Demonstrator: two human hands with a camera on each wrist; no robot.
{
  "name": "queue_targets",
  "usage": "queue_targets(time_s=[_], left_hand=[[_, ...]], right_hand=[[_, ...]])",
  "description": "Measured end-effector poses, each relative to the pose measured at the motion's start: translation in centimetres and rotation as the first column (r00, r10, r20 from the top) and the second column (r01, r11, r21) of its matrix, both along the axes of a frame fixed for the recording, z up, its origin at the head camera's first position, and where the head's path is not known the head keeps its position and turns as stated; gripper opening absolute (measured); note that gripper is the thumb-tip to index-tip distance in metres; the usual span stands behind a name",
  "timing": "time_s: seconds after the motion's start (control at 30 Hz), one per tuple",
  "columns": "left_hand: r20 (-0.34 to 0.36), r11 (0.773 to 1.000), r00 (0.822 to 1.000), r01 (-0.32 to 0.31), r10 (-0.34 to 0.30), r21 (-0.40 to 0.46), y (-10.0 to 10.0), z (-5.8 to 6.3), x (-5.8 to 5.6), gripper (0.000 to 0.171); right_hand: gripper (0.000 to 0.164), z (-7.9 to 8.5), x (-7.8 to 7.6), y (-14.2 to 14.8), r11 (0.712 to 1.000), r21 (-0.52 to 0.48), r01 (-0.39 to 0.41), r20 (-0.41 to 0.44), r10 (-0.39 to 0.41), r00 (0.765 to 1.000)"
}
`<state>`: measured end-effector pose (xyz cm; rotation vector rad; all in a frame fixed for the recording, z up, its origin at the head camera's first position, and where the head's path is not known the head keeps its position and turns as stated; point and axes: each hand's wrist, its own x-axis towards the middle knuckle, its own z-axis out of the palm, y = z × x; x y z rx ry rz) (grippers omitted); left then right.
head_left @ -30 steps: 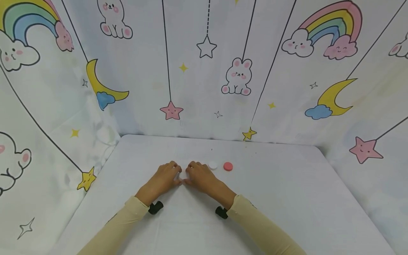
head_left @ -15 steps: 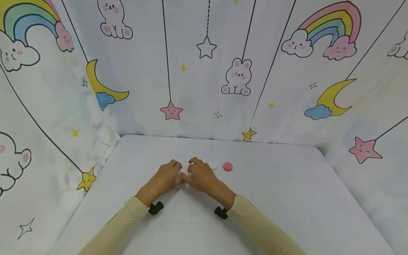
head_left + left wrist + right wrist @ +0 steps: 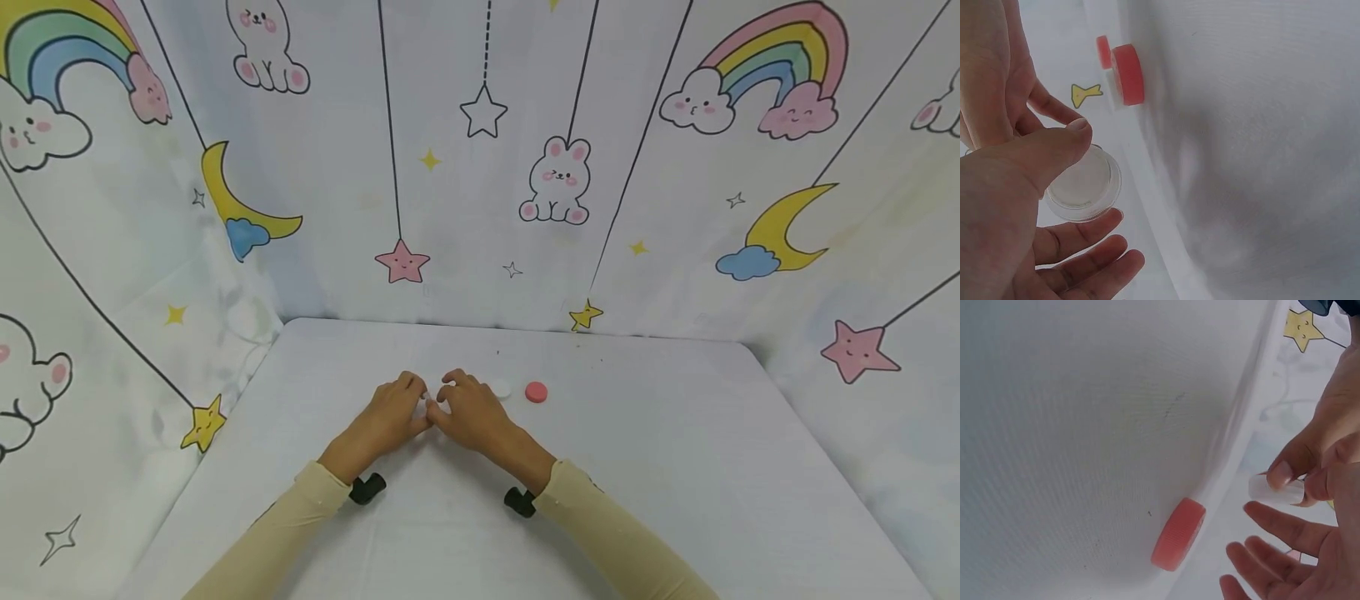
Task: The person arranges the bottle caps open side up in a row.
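My left hand (image 3: 386,411) holds a small clear round container (image 3: 1082,185), its thumb (image 3: 1063,145) across the face. Seen edge-on in the right wrist view, the container (image 3: 1275,489) is whitish and pinched between the left thumb and a finger. Close against the left, my right hand (image 3: 472,410) has its thumb at the container's edge and its other fingers (image 3: 1285,528) loosely spread. Just beyond the right hand, a ridged red cap (image 3: 536,392) lies on the table beside a white disc (image 3: 501,389), partly hidden by that hand.
The white cloth-covered table (image 3: 660,467) spreads around the hands. Behind it hangs a printed backdrop (image 3: 322,167) with rabbits, stars and moons. A black wrist camera (image 3: 367,488) sits under the left cuff and another wrist camera (image 3: 520,502) under the right.
The right thumb has come in to the left hand, and the right index finger has lifted and spread. The left fingers have shifted slightly upward. The red cap and white disc have stayed put.
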<state>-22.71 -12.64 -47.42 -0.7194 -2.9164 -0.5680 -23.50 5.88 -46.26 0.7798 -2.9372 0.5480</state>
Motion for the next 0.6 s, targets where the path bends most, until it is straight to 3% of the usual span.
queue_targets(time_s=[0.23, 0.6], left_hand=[[-0.001, 1.0, 1.0, -0.009, 0.009, 0.005, -0.19, 0.13, -0.17, 0.037], [0.021, 1.0, 1.0, -0.018, 0.017, 0.009, -0.65, 0.22, -0.61, 0.043]], right_hand=[[0.038, 0.14, -0.02, 0.24, 1.0, 0.011, -0.006, -0.054, 0.006, 0.999], [0.038, 0.2, -0.26, 0.84, 0.991, 0.086, -0.1, -0.106, 0.109, 0.988]])
